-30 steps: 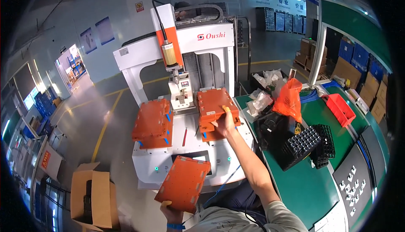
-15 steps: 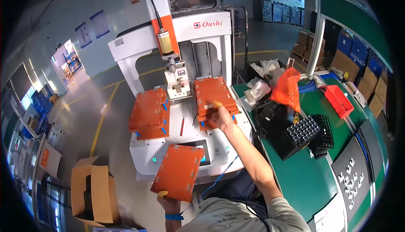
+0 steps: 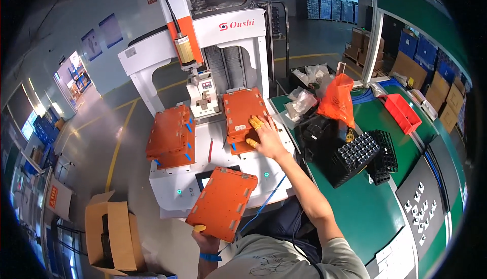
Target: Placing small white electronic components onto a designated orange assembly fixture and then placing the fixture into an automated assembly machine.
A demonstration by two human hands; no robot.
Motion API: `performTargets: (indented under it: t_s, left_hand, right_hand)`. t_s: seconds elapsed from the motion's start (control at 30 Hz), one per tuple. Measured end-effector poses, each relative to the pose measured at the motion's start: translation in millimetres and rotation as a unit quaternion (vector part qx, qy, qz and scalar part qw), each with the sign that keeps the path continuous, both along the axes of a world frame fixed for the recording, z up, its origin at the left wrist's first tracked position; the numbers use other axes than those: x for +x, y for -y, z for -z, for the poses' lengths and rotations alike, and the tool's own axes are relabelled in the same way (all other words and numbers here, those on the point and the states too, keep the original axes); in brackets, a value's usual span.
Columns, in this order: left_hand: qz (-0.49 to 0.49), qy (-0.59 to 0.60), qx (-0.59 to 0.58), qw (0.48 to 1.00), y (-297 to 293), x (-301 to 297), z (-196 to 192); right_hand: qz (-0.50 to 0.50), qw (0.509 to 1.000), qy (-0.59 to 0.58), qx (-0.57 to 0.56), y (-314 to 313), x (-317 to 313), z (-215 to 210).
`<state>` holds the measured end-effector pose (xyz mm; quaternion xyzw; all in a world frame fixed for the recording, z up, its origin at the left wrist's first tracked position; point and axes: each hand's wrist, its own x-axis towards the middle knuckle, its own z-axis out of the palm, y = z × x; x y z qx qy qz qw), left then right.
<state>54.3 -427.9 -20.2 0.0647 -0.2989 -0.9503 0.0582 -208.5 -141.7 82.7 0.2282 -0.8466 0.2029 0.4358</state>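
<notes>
My left hand (image 3: 205, 238) grips the lower left corner of an orange rectangular panel (image 3: 223, 203), its yellow-covered thumb lying on top. The panel is tilted, in front of the white machine's control face, with pale tabs along its edges. On the right fixture of the machine lies another orange panel (image 3: 242, 107). My right hand (image 3: 266, 138) rests at that panel's near right edge, fingers spread and yellow covers on some fingertips. A third orange panel (image 3: 170, 129) sits on the left fixture, with blue clips along its side.
A white gantry machine (image 3: 213, 33) with an orange-and-gold screwdriving head (image 3: 184, 49) stands ahead. A red pen-like tool (image 3: 210, 150) lies between the fixtures. The green bench (image 3: 355, 213) at right bears black trays (image 3: 357, 154), an orange bag (image 3: 337, 99) and a red bin (image 3: 402, 112). An open carton (image 3: 133, 238) stands lower left.
My right hand has shifted on the right panel, fingers now spread at its edge. The panel in my left hand has turned clockwise. The whole view has shifted slightly.
</notes>
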Motion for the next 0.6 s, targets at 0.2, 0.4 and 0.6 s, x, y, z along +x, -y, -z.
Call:
performTargets:
  t_s: [0.2,0.4,0.6]
  left_hand:
    - [0.029,-0.017,-0.017,0.999,-11,-6,-9]
    - [0.062,-0.023,-0.029,0.997,-13,-5,-22]
    - [0.035,-0.024,-0.103,0.994,-30,-5,4]
  right_hand:
    - [-0.052,0.985,0.144,-0.078,-10,52,110]
    - [0.066,0.982,0.132,0.117,5,108,202]
    - [-0.02,0.925,0.377,0.04,20,124,251]
